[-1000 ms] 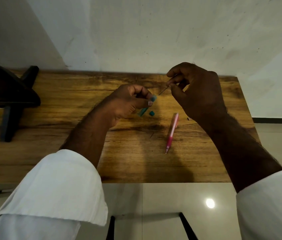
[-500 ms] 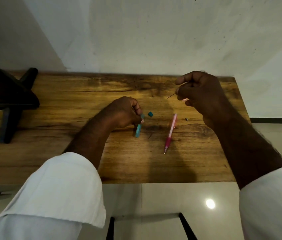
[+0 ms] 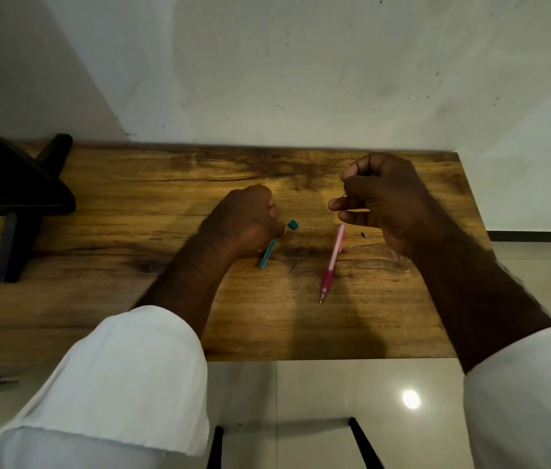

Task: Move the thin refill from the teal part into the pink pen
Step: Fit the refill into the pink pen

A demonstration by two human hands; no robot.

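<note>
A strip of tabletop (image 3: 301, 326) between the teal tube (image 3: 269, 253) and the pink pen (image 3: 332, 262) gives passage. The left hand (image 3: 247, 221) covers the tube's far end. The right hand (image 3: 379, 204), pinching the refill (image 3: 344, 196), hangs beside the pen's far end. A teal cap (image 3: 293, 225) lies between the hands.

The worktop (image 3: 131, 299) is a rectangular wooden board with dark grain. Its far edge stands against a pale wall.

Items lying on it:
- Teal part (image 3: 268, 254): flat, slanted, left of centre. The left hand (image 3: 243, 221) rests on the board and holds its far end.
- Teal cap (image 3: 293, 225): just beside that far end.
- Pink pen (image 3: 332, 262): flat, tip towards the near edge, apart from the teal part.
- Small dark piece (image 3: 364, 234): near the pen's far end.
- Dark stand (image 3: 10, 245): at the left end.
</note>
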